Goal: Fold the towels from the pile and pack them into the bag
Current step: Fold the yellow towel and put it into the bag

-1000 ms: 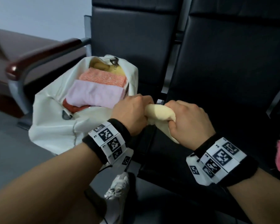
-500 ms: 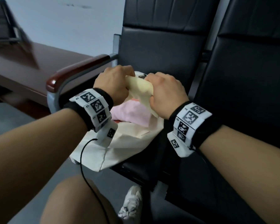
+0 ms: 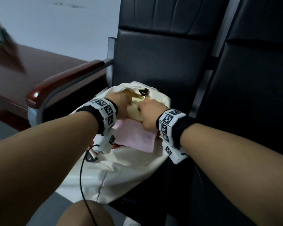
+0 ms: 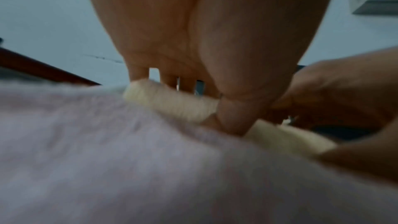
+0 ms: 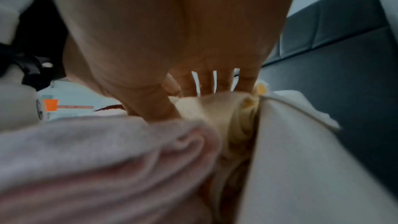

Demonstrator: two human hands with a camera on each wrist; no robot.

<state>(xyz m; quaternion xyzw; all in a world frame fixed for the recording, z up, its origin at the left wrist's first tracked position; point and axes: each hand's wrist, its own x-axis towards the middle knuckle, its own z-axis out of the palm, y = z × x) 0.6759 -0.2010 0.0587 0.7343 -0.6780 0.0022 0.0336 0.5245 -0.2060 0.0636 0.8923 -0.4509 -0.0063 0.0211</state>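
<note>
Two hands are at work in the mouth of the cream bag (image 3: 121,173), which lies on the near part of the black seat (image 3: 162,66) beside the wooden armrest (image 3: 64,82). Between them is a rolled cream towel (image 3: 135,111) — the left hand (image 3: 119,103) has its fingers over the roll's far side and thumb at the near side, and the right hand (image 3: 149,113) clamps the roll's right end the same way. The roll sits on top of a folded pink towel (image 3: 134,137) already packed, toward the far end of the opening near the zipper pull (image 3: 143,92).

To finish this step well, I would press the roll down and toward the far end together, both thumbs keeping the coil tight — seen from the right wrist, its spiral end (image 5: 243,122) is wedged against the bag wall (image 5: 301,142) and could unwind if one hand lets go early. Keep the pink towel flat underneath; dragging the roll across it would likely rumple it. Release only once the roll is seated.
</note>
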